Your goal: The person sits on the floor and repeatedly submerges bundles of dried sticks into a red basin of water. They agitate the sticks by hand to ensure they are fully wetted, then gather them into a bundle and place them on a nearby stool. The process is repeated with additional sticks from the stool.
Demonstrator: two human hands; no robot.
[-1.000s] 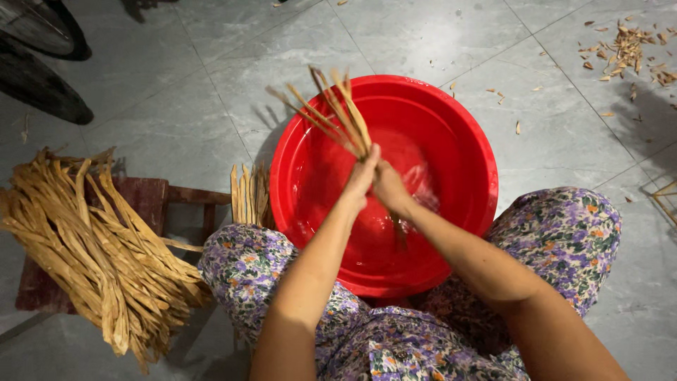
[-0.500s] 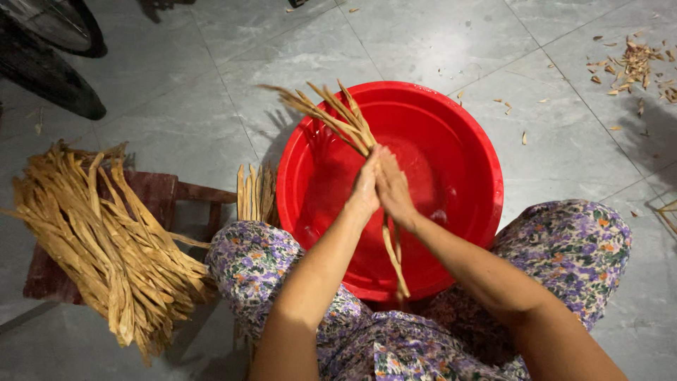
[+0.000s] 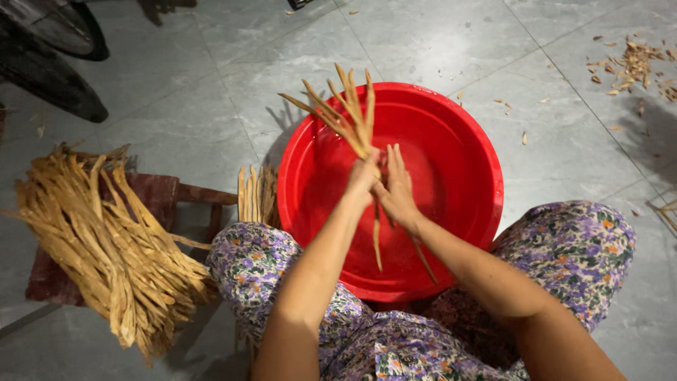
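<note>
Both hands met over the red basin, palms pressed together with a bundle of tan fibre strips caught between them. The left hand was clamped around the bundle from one side, and the right hand lay flat against it from the other, fingers stretched upward rather than curled. Holding the strips this way, sandwiched between the palms, looked suited to rolling or rubbing them. The upper ends fanned out above the hands, and a few thinner ends hung below the wrists, down into the basin. Working directly over the basin seemed meant to let drips or loose bits fall inside it rather than onto the tiled floor.

To the left of the left hand, well apart, a large heap of similar strips lay draped over a low wooden stool, probably so the person could reach it from where they sat. A smaller upright bunch stood just beside the basin's left rim. Far off beyond the right hand, scraps lay scattered on the floor.
</note>
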